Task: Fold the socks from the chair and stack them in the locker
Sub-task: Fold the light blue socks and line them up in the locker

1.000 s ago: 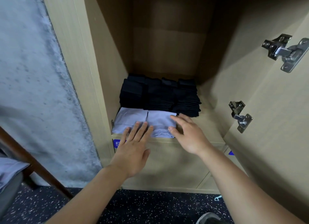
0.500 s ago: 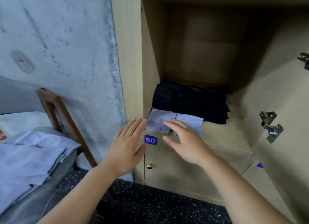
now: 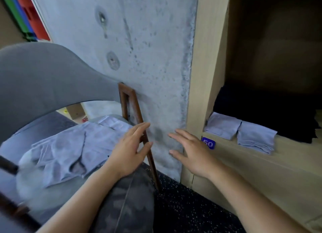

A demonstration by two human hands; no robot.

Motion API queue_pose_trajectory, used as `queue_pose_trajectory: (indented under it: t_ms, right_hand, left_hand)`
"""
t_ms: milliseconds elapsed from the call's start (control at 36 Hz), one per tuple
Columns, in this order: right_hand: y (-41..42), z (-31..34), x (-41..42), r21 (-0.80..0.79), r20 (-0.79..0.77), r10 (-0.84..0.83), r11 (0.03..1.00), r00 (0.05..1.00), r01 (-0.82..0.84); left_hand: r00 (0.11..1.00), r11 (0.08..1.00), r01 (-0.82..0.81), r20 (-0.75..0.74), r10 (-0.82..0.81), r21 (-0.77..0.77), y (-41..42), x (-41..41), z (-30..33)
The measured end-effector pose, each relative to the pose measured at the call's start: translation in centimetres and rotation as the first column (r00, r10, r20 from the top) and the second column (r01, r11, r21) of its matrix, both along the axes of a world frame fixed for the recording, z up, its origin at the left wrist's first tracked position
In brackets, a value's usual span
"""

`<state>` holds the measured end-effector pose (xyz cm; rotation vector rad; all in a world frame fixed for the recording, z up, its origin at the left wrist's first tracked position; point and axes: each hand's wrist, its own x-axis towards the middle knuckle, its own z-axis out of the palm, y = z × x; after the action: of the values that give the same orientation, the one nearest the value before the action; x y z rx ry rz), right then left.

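Several light lilac socks (image 3: 69, 151) lie unfolded on the grey chair seat (image 3: 20, 140) at the left. My left hand (image 3: 129, 152) hovers open over the seat's right edge, holding nothing. My right hand (image 3: 190, 154) is open too, in front of the concrete wall, left of the locker. In the open locker (image 3: 203, 76) two folded lilac stacks (image 3: 240, 131) sit at the shelf's front edge, with a dark folded pile (image 3: 264, 114) behind them.
The chair has a grey curved back (image 3: 43, 74) and a brown wooden frame (image 3: 137, 121) touching the concrete wall (image 3: 139, 46). A blue label "50" (image 3: 208, 143) marks the locker door below. My knee in dark trousers (image 3: 125, 203) is low in the middle, over a speckled dark floor (image 3: 183, 208).
Both hands left the folded lilac stacks in the locker and moved left toward the chair. The view swung left, so the chair and its socks are now in sight.
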<state>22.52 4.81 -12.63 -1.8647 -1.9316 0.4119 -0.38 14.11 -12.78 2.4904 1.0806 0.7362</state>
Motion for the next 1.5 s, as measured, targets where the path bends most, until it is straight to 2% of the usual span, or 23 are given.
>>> queue_pose_trajectory:
  t_ms: [111,333,556,889,1167,1361,1444,1500]
  right_hand:
    - [0.9,0.3,-1.6,0.007,0.008,0.042,0.999,0.999,-0.042]
    - [2.4,0.3,-3.4,0.032,-0.003,0.101,0.994,0.995,-0.101]
    - [3.2,-0.2,-4.1,0.024,0.002,0.123,0.992,0.992,-0.123]
    - [2.7,-0.2,-3.3,0.008,0.022,0.112,0.994,0.994,-0.112]
    - [0.8,0.6,-1.1,0.005,-0.001,0.01,1.0,1.0,-0.01]
    - [-0.9,0.6,0.7,0.035,-0.062,-0.05,0.998,0.997,0.052]
    - [-1.9,1.3,1.4,0.072,-0.106,-0.073,0.994,0.992,0.081]
    - [-2.6,1.7,1.9,0.082,-0.159,-0.09,0.991,0.983,0.104]
  left_hand:
    - [0.992,0.989,-0.124,0.021,0.126,-0.074,0.3,-3.4,-1.1]
    - [0.95,0.959,-0.273,-0.177,0.256,-0.077,0.6,-8.5,-4.4]
    - [0.923,0.967,-0.254,-0.29,0.252,0.028,1.8,-10.2,-6.8]
    - [0.89,0.967,-0.254,-0.391,0.236,0.005,2.5,-8.4,-6.4]
    - [0.938,0.97,-0.242,-0.261,0.228,-0.021,3.6,-6.6,-2.4]
    - [0.994,0.997,-0.063,-0.088,0.065,0.033,3.2,-3.5,1.7]
    - [0.998,0.995,0.068,0.007,-0.068,0.066,2.2,-1.5,3.7]
    - [0.99,0.992,0.125,0.067,-0.127,0.029,1.5,-0.3,4.7]
